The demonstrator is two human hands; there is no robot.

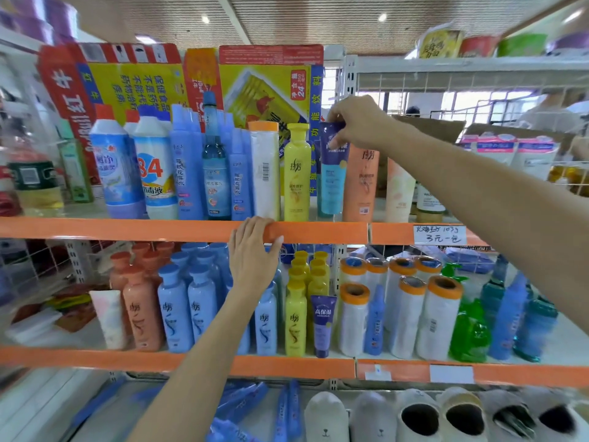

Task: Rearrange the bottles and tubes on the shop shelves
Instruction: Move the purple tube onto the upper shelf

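My right hand (pixel 358 122) pinches the top end of a purple-and-teal tube (pixel 333 177) that stands on the upper shelf between a yellow bottle (pixel 297 173) and an orange bottle (pixel 361 183). My left hand (pixel 255 253) rests flat on the orange front edge of the upper shelf (pixel 127 229), fingers curled over the rim. On the lower shelf stand orange bottles (pixel 141 311), blue bottles (pixel 175 311), yellow bottles (pixel 295 317), a small purple tube (pixel 323 323) and white rolls with orange caps (pixel 353 317).
Blue packs, a glass blue bottle (pixel 214 161) and white-blue disinfectant bottles (pixel 154 167) fill the upper shelf's left. Red-yellow cartons (pixel 267 87) stand behind. Green and teal bottles (pixel 471 333) sit at lower right. Slippers (pixel 420 416) lie on the bottom shelf. People stand beyond the wire rack.
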